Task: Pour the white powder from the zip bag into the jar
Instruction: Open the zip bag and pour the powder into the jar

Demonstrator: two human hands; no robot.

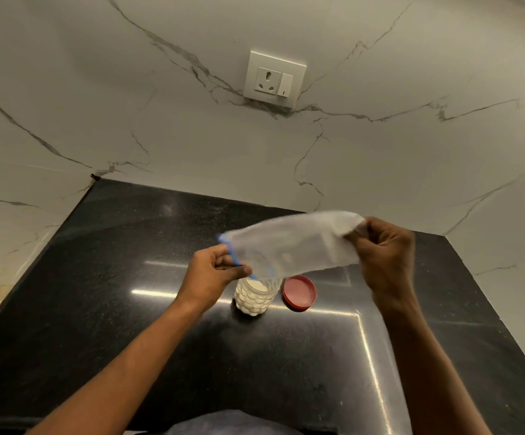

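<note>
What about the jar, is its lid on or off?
Off. The jar stands open under the zip bag, white powder nearly up to its rim; the red lid lies beside it on the counter.

One zip bag (295, 243) is recorded. One jar (254, 298) is counted, with one red lid (299, 292) at its 3 o'clock. Two hands are noted: left hand (214, 271) at the jar's 10 o'clock, right hand (383, 255) at its 2 o'clock. One socket plate (274, 79) is logged at 12 o'clock, and one black countertop (129, 277).
</note>
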